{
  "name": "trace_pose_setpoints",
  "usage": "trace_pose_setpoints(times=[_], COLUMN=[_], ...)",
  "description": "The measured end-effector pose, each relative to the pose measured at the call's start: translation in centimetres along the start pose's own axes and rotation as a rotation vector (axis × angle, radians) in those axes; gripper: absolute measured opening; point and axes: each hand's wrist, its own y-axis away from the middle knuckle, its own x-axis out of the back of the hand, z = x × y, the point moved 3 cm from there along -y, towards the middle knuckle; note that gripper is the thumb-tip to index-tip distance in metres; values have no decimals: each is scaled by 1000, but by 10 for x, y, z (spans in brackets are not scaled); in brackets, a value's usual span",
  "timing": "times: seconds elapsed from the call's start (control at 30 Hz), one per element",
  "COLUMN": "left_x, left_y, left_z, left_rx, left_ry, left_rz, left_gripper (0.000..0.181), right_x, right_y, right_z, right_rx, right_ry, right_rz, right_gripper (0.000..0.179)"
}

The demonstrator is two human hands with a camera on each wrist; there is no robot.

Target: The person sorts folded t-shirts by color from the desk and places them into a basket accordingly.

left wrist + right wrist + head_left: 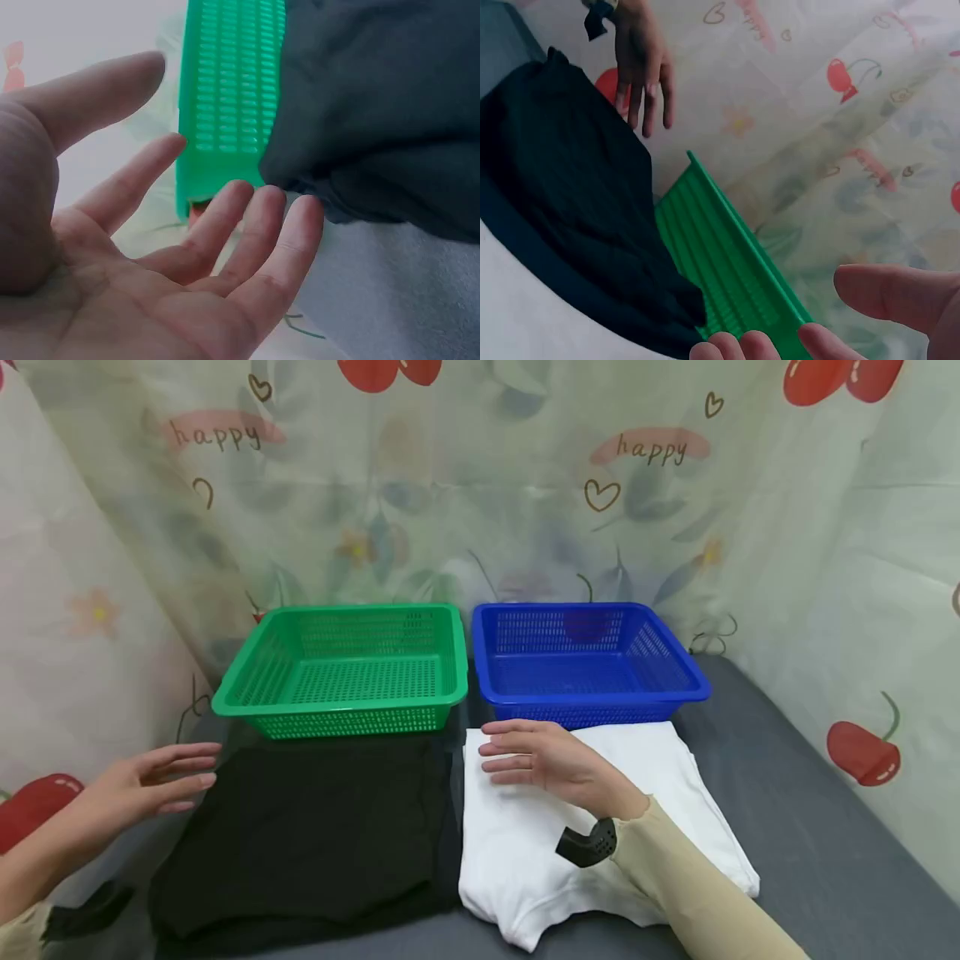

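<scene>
My left hand (153,783) is held at the left edge of a folded black garment (315,835), its fingers loosely extended around nothing. In the left wrist view, the fingers (259,259) are spread and the palm shows. Over the upper part of a folded white garment (517,860) hovers my right hand (551,764), fingers relaxed and holding nothing. Whether it touches the cloth I cannot tell. Beyond the black garment stands a green plastic basket (345,720); a blue one (592,699) stands behind the white garment. Both baskets have bare bottoms.
The grey table surface (817,852) runs along the right side. Patterned curtains (465,485) with cherries and hearts enclose the back and sides. A black wrist strap (588,843) sits on the right sleeve. The two baskets stand nearly side by side.
</scene>
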Motion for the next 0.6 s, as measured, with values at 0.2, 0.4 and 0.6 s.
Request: trace_pose_setpoints(times=[0.2, 0.4, 0.6], left_x=[2, -2, -8], left_y=[-4, -10, -14], left_z=[-21, -32, -31], left_rx=[84, 166, 194], left_ry=[88, 125, 74], left_rz=[-105, -148, -166], left_gripper=[77, 81, 80], right_x=[-17, -32, -41], right_y=[-9, -15, -16], right_z=[14, 23, 29], right_rx=[-48, -87, -125], right_ry=[-57, -57, -70], right_rz=[-53, -64, -61], right_gripper=[52, 50, 48])
